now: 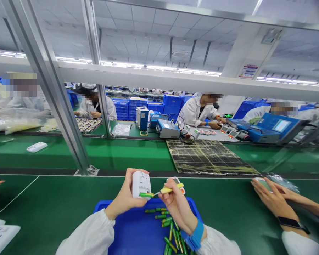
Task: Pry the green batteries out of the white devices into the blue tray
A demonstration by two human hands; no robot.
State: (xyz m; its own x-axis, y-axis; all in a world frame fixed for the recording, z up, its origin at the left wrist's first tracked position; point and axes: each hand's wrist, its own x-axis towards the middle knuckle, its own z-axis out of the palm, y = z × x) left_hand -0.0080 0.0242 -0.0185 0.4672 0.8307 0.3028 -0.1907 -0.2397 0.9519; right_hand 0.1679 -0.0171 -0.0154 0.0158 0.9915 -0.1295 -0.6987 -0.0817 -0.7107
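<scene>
Green bench (55, 209), factory line, workers opposite. My left hand (124, 200) grips white device (141, 184); right hand (175, 202) pinches yellow tool (170, 190) over blue tray (133, 230).

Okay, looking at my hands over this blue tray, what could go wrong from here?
1. The left hand pinches the white plastic device upright by its lower part; pressing the green battery in could twist it loose.
2. The yellow-handled tool in the right hand has its tip near the left fingers and might slip onto them.
3. Loose green batteries lie near the blue plastic tray's right edge; the right wrist could nudge them off.
</scene>
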